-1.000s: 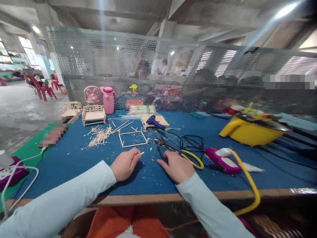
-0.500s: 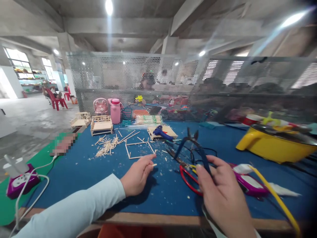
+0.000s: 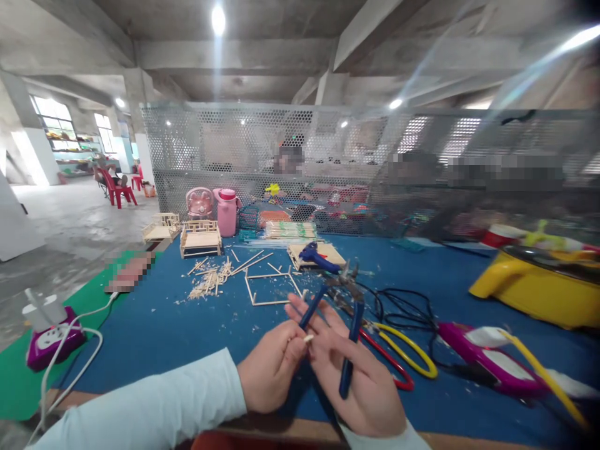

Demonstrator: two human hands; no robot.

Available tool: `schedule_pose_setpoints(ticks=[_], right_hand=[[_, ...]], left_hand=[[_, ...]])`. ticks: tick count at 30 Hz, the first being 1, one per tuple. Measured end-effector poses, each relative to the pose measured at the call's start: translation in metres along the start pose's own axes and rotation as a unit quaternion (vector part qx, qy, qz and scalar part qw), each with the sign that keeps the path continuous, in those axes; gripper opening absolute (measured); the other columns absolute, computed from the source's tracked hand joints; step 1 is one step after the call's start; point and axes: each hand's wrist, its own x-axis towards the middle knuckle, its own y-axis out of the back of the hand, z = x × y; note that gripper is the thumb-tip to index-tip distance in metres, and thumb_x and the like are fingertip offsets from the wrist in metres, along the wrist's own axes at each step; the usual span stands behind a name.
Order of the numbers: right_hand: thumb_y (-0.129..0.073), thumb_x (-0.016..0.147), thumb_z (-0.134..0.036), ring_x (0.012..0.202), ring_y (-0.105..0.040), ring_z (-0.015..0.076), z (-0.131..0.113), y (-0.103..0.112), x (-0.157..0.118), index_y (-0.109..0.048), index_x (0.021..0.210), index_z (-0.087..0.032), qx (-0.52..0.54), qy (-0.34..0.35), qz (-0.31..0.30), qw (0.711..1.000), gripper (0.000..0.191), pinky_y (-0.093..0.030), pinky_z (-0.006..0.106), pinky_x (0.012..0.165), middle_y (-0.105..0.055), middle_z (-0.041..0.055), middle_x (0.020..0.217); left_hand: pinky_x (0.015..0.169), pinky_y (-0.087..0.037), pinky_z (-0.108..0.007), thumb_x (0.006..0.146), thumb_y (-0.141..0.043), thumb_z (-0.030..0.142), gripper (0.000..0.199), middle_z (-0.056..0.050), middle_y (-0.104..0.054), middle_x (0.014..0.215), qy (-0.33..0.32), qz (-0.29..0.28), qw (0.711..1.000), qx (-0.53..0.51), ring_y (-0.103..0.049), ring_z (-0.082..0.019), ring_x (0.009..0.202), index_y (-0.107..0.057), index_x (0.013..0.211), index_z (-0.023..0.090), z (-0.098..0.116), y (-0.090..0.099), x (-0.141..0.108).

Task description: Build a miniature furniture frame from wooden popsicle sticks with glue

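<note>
My left hand (image 3: 274, 365) is closed in a pinch on a short wooden stick (image 3: 308, 338), whose pale end shows at the fingertips. Turned partly palm up, my right hand (image 3: 359, 381) holds blue-handled pliers (image 3: 357, 315) with the handles spread and the jaws pointing away. Both hands are together above the blue table mat, fingers touching or nearly so. Just beyond them lies a rectangular frame of thin sticks (image 3: 250, 290). Another tool with red and yellow handles (image 3: 417, 362) rests to the right, partly hidden by my right hand.
Loose stick pieces (image 3: 210, 281) lie left of the frame. A blue glue gun (image 3: 319, 256) sits on a wooden piece. Behind are small wooden models (image 3: 200, 237) and a pink bottle (image 3: 227, 215). A yellow pot (image 3: 539, 287) and purple power strip (image 3: 492, 359) are at right.
My right hand has moved left with the pliers and turned its palm up, meeting my left hand. My left hand has drawn back from the stick frame with the short stick. The view has shifted slightly.
</note>
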Motion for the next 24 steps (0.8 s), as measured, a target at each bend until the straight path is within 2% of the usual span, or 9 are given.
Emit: schedule_pose_setpoints(ticks=[2,4,6,7,11,13,15,19,24], right_hand=[[-0.049,0.064,-0.023,0.088,-0.06,0.0232,-0.003,0.001,0.004,-0.039,0.114,-0.023,-0.003,-0.028,-0.049,0.998,0.051,-0.051,0.035,0.065,-0.059,0.0111,0.101],[-0.047,0.06,-0.018,0.089,-0.06,0.023,-0.009,0.006,0.008,-0.034,0.121,-0.023,-0.051,0.0,-0.058,0.997,0.063,-0.051,0.035,0.066,-0.059,0.0097,0.099],[-0.046,0.059,-0.015,0.091,-0.059,0.0212,-0.019,0.015,0.012,-0.031,0.126,-0.024,-0.147,0.06,-0.036,0.987,0.069,-0.05,0.035,0.072,-0.058,0.0073,0.099],[-0.046,0.059,-0.015,0.093,-0.058,0.0204,-0.024,0.02,0.013,-0.032,0.127,-0.024,-0.216,0.086,-0.023,0.972,0.069,-0.049,0.036,0.077,-0.057,0.0068,0.1],[-0.044,0.06,-0.012,0.106,-0.053,0.0219,-0.039,0.037,0.015,-0.042,0.125,-0.019,-0.514,0.088,-0.05,0.852,0.066,-0.038,0.041,0.097,-0.054,0.0094,0.117],[-0.041,0.059,-0.011,0.115,-0.048,0.0233,-0.04,0.039,0.015,-0.045,0.125,-0.016,-0.594,0.08,-0.093,0.795,0.066,-0.033,0.042,0.101,-0.05,0.0104,0.125],[-0.039,0.059,-0.011,0.119,-0.045,0.0227,-0.039,0.038,0.014,-0.046,0.125,-0.016,-0.634,0.085,-0.115,0.76,0.066,-0.033,0.041,0.102,-0.05,0.0101,0.127],[-0.037,0.059,-0.01,0.113,-0.051,0.0214,-0.036,0.033,0.012,-0.047,0.125,-0.016,-0.666,0.086,-0.123,0.731,0.067,-0.039,0.039,0.097,-0.054,0.01,0.122],[-0.037,0.059,-0.01,0.109,-0.053,0.0202,-0.035,0.03,0.011,-0.045,0.126,-0.015,-0.673,0.065,-0.124,0.726,0.067,-0.042,0.036,0.094,-0.055,0.0105,0.12]], left_hand=[[0.06,-0.038,-0.025,0.089,-0.025,0.047,0.038,0.0,-0.042,0.065,-0.002,-0.022,1.0,-0.008,-0.038,-0.011,0.059,-0.042,0.074,0.017,0.004,0.001,0.0],[0.06,-0.04,-0.025,0.089,-0.026,0.048,0.039,-0.003,-0.048,0.071,0.023,-0.038,0.998,-0.044,-0.043,-0.011,0.062,-0.045,0.077,0.016,0.007,0.005,0.004],[0.057,-0.042,-0.024,0.087,-0.031,0.049,0.038,-0.006,-0.051,0.083,0.071,-0.01,0.992,-0.103,-0.048,-0.012,0.068,-0.047,0.086,0.015,0.006,0.011,0.009],[0.056,-0.042,-0.024,0.086,-0.03,0.05,0.039,-0.005,-0.051,0.079,0.088,0.023,0.989,-0.113,-0.048,-0.011,0.065,-0.048,0.087,0.015,0.005,0.015,0.012],[0.044,-0.029,-0.019,0.085,-0.035,0.05,0.036,0.005,-0.041,0.054,0.108,0.065,0.987,-0.102,-0.033,-0.006,0.044,-0.042,0.073,0.017,-0.004,0.027,0.021],[0.041,-0.025,-0.019,0.083,-0.039,0.05,0.035,0.008,-0.037,0.049,0.116,0.069,0.985,-0.103,-0.029,-0.005,0.041,-0.044,0.077,0.016,-0.005,0.029,0.022],[0.041,-0.024,-0.019,0.082,-0.04,0.051,0.037,0.008,-0.036,0.048,0.114,0.072,0.986,-0.095,-0.029,-0.005,0.041,-0.047,0.083,0.015,-0.005,0.03,0.021],[0.043,-0.025,-0.02,0.083,-0.04,0.05,0.039,0.007,-0.038,0.05,0.101,0.078,0.989,-0.074,-0.031,-0.005,0.042,-0.051,0.092,0.014,-0.001,0.03,0.019],[0.044,-0.026,-0.02,0.084,-0.039,0.047,0.036,0.007,-0.039,0.051,0.091,0.084,0.99,-0.065,-0.032,-0.006,0.044,-0.051,0.092,0.014,-0.001,0.03,0.019]])
